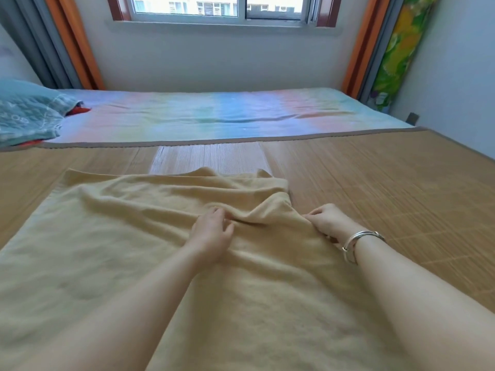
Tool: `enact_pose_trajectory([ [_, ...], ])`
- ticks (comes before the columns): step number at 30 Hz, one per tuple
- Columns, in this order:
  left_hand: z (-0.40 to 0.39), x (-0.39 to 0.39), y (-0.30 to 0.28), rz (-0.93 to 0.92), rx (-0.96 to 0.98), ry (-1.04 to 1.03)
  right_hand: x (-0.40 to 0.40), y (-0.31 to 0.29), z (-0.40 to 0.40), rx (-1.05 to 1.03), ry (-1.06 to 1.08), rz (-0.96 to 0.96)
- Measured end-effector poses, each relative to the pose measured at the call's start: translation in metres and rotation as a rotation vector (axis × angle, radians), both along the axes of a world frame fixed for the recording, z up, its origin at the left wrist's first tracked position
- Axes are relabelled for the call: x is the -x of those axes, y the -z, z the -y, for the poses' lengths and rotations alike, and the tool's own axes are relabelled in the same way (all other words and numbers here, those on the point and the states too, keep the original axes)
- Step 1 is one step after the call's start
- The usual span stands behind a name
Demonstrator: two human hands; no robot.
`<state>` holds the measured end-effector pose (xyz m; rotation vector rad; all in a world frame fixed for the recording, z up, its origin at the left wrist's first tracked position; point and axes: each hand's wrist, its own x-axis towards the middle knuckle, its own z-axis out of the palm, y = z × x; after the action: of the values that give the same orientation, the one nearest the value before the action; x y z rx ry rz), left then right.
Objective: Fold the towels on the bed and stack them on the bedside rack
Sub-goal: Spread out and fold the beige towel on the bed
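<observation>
A cream towel [160,250] is spread rumpled on the bamboo mat [388,183] of the bed, its bunched far-right corner pinched by left hand [213,231] and right hand [330,220] fingers.

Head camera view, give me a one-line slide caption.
Both hands pinch a rumpled beige towel on the bed mat.

The towel [134,263] is running off the bottom and left edges, so its near end is not showing. The right hand [328,220] is hiding its fingertips in a bunched fold. The pillow [26,111] is getting cut by the left edge, covering something red [80,110] too hidden to name.
</observation>
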<state>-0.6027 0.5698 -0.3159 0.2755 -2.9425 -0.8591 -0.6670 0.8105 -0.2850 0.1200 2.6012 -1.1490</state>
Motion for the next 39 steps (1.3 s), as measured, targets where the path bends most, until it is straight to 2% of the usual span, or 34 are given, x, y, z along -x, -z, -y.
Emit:
enact_pose_trajectory([
  [3, -0.003, 0.000, 0.026, 0.094, 0.163, -0.028, 0.018, 0.003, 0.012, -0.062, -0.110, 0.160],
  [6, -0.009, -0.009, 0.043, 0.069, 0.290, -0.043, 0.026, 0.012, 0.030, -0.124, -0.225, 0.023],
  [8, -0.011, -0.007, 0.041, 0.091, 0.288, -0.068, 0.035, 0.016, 0.032, -0.228, -0.143, -0.172],
  [11, -0.012, 0.001, 0.030, 0.162, 0.262, -0.064, 0.060, 0.014, 0.009, -0.335, 0.126, -0.391],
  [13, -0.015, 0.008, 0.022, 0.191, 0.224, -0.067, 0.069, 0.012, -0.003, -0.434, 0.225, -0.419],
  [15, -0.018, 0.016, 0.016, 0.224, 0.244, -0.086, 0.067, 0.015, -0.002, -0.495, 0.212, -0.412],
  [19, -0.022, 0.035, 0.005, 0.196, 0.306, -0.136, 0.068, 0.031, 0.003, -0.359, 0.059, -0.450],
  [23, -0.019, 0.068, -0.005, -0.012, 0.285, -0.090, 0.080, 0.033, 0.003, -0.040, 0.046, -0.199],
  [26, -0.027, 0.102, -0.020, -0.112, 0.030, -0.001, 0.084, 0.038, 0.004, -0.116, -0.054, -0.148],
  [28, -0.041, 0.124, -0.029, -0.089, -0.116, 0.028, 0.088, 0.041, 0.004, -0.148, -0.095, -0.178],
  [32, -0.073, 0.154, -0.023, 0.022, -0.363, 0.049, 0.087, 0.047, 0.003, -0.002, -0.153, -0.302],
  [35, -0.086, 0.172, -0.022, 0.047, -0.297, 0.030, 0.079, 0.046, -0.007, 0.127, -0.092, -0.330],
  [39, -0.086, 0.186, -0.035, 0.073, -0.144, 0.023, 0.077, 0.038, -0.015, -0.035, -0.124, -0.321],
])
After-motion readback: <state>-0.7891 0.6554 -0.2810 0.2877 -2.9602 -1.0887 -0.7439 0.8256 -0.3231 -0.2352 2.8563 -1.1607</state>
